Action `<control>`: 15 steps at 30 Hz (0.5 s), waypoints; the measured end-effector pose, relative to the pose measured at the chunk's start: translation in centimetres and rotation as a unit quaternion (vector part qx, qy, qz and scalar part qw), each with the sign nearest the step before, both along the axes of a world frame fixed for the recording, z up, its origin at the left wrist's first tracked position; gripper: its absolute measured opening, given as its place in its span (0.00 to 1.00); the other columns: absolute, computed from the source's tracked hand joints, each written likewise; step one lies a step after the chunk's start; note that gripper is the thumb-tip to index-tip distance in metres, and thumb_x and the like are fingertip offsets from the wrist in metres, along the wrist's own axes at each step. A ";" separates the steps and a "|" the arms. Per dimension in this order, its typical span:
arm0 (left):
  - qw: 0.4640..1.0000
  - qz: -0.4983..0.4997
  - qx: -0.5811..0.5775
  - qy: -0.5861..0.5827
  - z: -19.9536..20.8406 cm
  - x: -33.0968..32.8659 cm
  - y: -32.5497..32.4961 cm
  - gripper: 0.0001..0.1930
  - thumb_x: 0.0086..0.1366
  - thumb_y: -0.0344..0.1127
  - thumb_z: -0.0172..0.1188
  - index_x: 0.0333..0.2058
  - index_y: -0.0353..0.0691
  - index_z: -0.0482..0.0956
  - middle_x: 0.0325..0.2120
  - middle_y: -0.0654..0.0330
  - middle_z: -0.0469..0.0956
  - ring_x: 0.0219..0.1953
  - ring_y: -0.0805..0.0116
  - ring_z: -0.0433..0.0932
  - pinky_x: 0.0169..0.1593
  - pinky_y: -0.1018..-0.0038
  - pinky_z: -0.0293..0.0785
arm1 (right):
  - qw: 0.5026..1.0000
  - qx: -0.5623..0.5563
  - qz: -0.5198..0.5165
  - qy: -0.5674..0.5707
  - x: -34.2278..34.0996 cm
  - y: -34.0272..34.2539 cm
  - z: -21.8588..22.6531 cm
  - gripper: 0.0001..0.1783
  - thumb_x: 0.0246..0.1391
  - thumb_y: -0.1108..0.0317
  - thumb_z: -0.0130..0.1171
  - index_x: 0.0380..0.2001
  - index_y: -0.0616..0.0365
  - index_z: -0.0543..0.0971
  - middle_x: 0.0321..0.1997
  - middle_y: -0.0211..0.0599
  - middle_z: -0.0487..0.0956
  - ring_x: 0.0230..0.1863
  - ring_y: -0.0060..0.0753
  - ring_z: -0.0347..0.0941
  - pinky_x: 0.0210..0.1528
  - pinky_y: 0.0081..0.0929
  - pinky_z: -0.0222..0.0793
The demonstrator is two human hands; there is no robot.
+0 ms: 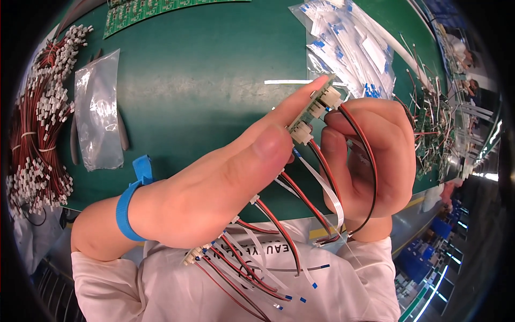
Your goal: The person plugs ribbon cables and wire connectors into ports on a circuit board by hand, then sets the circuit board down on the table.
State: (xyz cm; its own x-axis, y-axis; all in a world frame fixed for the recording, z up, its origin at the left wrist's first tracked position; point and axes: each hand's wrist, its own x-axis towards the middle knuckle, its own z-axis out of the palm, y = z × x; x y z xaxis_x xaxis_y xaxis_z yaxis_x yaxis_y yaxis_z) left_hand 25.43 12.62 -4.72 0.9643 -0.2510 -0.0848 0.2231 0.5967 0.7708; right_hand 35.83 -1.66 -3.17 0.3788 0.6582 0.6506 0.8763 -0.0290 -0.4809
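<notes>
My left hand (214, 182) is closed round a long green circuit board (307, 119), held up on edge and tilted over the front of the table. White connectors (331, 97) line it, and the hand covers much of its length. Red-and-black cables (276, 220) and white flat ribbon cables (330, 190) with blue ends hang from it towards me. Close to the board's upper end, my right hand (381, 155) has its thumb and finger pinched together beside the connectors. Whatever sits between those fingertips is too hidden to name. One red-and-black cable loops across this hand.
Bundled red-and-black cables (40, 129) with white plugs lie at the left, beside a clear plastic bag (99, 115) lying over a grey-handled tool. Another green board panel (155, 13) is at the back. A bag of flat ribbon cables (348, 43) lies back right; wired boards (437, 134) are heaped farther right.
</notes>
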 end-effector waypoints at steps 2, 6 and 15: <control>1.000 -0.003 -0.012 0.013 0.0 -0.1 -0.1 0.44 0.62 0.65 0.35 0.63 0.36 0.37 0.61 0.56 0.50 0.62 0.66 0.52 0.63 0.69 0.47 | 1.000 -0.001 0.002 -0.014 0.1 -0.1 0.0 0.10 0.36 0.85 0.59 0.27 0.67 0.73 0.26 0.41 0.74 0.27 0.33 0.70 0.29 0.22 0.65; 1.000 -0.005 -0.001 -0.006 -0.1 -0.4 -0.2 0.44 0.62 0.65 0.36 0.63 0.36 0.38 0.61 0.56 0.50 0.62 0.66 0.53 0.63 0.69 0.47 | 1.000 -0.001 -0.011 -0.020 -0.3 0.1 -0.1 0.10 0.37 0.85 0.57 0.27 0.65 0.72 0.26 0.40 0.74 0.26 0.33 0.70 0.29 0.22 0.65; 1.000 -0.003 -0.014 0.019 0.0 -0.3 -0.2 0.42 0.62 0.63 0.38 0.63 0.38 0.39 0.60 0.57 0.52 0.61 0.67 0.55 0.62 0.69 0.51 | 0.999 -0.010 -0.007 -0.048 -0.2 0.5 -0.3 0.11 0.37 0.85 0.58 0.28 0.65 0.72 0.26 0.41 0.74 0.25 0.32 0.69 0.27 0.21 0.65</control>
State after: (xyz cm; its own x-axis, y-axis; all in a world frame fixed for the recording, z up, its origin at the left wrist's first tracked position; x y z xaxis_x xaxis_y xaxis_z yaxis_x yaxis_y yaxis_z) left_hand 25.13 12.39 -4.72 0.9591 -0.2587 -0.1148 0.2553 0.6159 0.7453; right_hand 35.63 -1.20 -3.47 0.3238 0.6673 0.6707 0.9180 -0.0500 -0.3934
